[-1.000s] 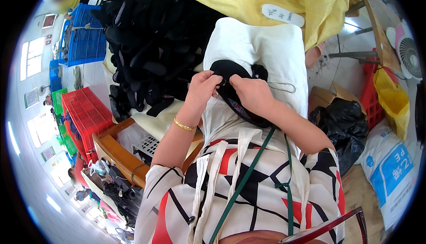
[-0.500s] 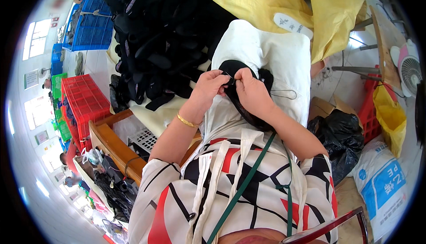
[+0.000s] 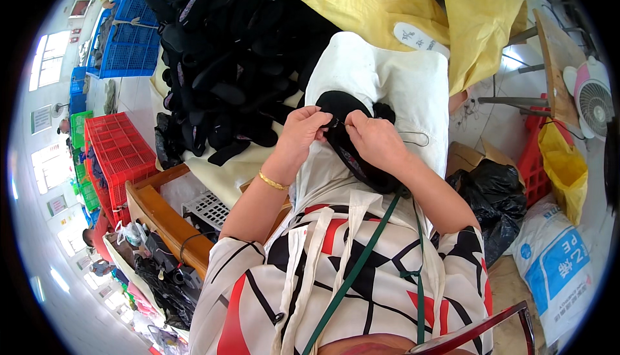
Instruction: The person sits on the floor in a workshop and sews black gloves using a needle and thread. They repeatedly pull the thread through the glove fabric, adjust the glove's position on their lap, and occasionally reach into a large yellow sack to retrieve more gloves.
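Closest of all, a dark green cord (image 3: 357,255) and off-white cloth straps (image 3: 314,239) run down a blouse (image 3: 258,303) printed in white, black and red. Beyond it, a soft, curved black fabric piece (image 3: 341,102) lies on a white cloth (image 3: 413,90) over the lap, its rounded end reaching past the fingertips and its narrower length running back under the right hand (image 3: 369,134) toward the body. The left hand (image 3: 307,126), with a gold bracelet (image 3: 273,181) at its wrist, pinches the piece's left edge, thumb and forefinger together; the right hand's thumb and forefinger close on it just beside, a small gap between the two grips. Whether something finer sits between the fingertips, I cannot tell. A thin dark loop (image 3: 416,139) lies on the white cloth, right of the right hand. To the left stands a brown wooden drawer (image 3: 169,219); farther on come a heap of black fabric pieces (image 3: 226,51), a yellow sheet (image 3: 361,0) and a blue plastic crate (image 3: 132,42).
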Tool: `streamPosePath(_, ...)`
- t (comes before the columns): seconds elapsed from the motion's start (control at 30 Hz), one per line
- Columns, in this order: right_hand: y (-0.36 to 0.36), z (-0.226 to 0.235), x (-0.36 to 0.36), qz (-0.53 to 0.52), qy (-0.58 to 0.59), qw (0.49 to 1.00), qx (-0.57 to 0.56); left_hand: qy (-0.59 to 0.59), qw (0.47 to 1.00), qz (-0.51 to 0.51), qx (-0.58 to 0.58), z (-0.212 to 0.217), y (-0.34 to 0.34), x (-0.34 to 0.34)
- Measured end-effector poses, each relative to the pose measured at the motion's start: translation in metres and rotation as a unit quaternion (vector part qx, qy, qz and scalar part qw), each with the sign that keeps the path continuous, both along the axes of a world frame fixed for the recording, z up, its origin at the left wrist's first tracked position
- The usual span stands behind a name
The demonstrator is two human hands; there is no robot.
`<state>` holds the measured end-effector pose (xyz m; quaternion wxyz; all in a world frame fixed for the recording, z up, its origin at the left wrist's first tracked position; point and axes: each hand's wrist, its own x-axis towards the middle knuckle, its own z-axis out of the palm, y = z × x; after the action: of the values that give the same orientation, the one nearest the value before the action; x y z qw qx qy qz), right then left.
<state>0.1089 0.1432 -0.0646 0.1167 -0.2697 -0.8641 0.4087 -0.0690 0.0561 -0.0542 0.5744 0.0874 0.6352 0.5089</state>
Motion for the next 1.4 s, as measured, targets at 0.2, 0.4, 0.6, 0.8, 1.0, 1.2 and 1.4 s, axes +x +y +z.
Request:
streamPosePath(0.2,0.008,-0.005,0.005,0.031,0.044,0.998,0.018,0.004,1.000,-0.004,-0.001,0.001,0.002,0.000)
streamPosePath(0.4,0.011,-0.005,0.005,0.044,0.043,0.998,0.005,0.002,1.000,-0.011,-0.007,0.003,0.003,0.000)
streamPosePath(0.6,-0.008,-0.019,-0.003,0.015,0.018,0.995,0.097,-0.014,0.999,-0.036,-0.014,0.002,0.002,-0.006)
streamPosePath(0.8,-0.016,-0.024,-0.010,-0.009,0.034,0.985,0.167,-0.036,0.998,-0.051,-0.019,0.008,0.004,-0.009)
streamPosePath(1.0,-0.011,-0.011,-0.015,-0.035,0.019,0.999,0.019,-0.045,0.998,-0.046,0.013,-0.001,-0.005,-0.011)
streamPosePath(1.2,0.003,0.015,-0.021,-0.067,0.041,0.967,-0.244,0.034,0.996,-0.081,0.027,-0.004,-0.006,-0.007)
streamPosePath(1.4,0.001,0.025,-0.029,-0.070,0.140,0.988,-0.015,0.103,0.991,-0.084,0.012,-0.016,-0.014,-0.004)
